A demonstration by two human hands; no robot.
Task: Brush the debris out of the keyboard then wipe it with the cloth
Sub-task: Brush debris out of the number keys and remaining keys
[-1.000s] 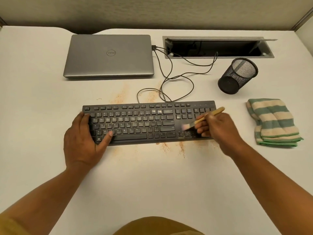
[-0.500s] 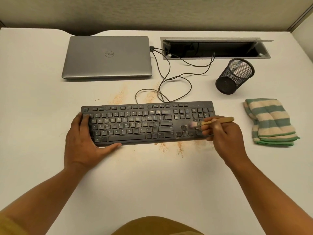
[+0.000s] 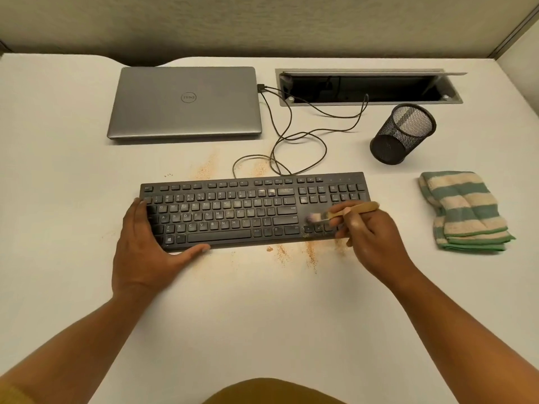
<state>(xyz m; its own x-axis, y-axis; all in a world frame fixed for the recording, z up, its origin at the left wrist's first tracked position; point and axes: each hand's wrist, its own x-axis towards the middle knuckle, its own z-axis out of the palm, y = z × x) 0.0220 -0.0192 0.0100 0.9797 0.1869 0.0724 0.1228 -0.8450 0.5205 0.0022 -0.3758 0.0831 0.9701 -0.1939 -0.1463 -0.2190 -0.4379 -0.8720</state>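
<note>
- my left hand (image 3: 145, 243) lies flat on the left end of the keyboard (image 3: 233, 211), fingers straight across the keys and thumb along the front edge. it pins the keyboard to the desk (image 3: 262, 316) and holds nothing.
- my right hand (image 3: 370, 237) pinches the wooden brush (image 3: 350, 209) by its handle, fingers curled round it. the blurred bristles touch the keyboard just above the arrow keys, between the main block and the number pad.
- the step in hand is the brushing, i judge, and it looks well along. orange debris (image 3: 310, 253) lies on the desk just in front of the keyboard's right half, with more behind the back edge near the cable (image 3: 291, 135).
- a pale film shows on some keys in the upper middle rows, so i'd say the brushing isn't finished.
- the next move calls for short, light flicks toward the front edge, with the bristles worked into the gaps and my left hand pressing so the keyboard doesn't slide.
- the cloth (image 3: 463, 211) lies folded on the desk, well to the right of the keyboard and untouched. to wipe, i'd have to put the brush down first.
- the closed laptop (image 3: 186, 103) and mesh cup (image 3: 402, 132) sit further back.
</note>
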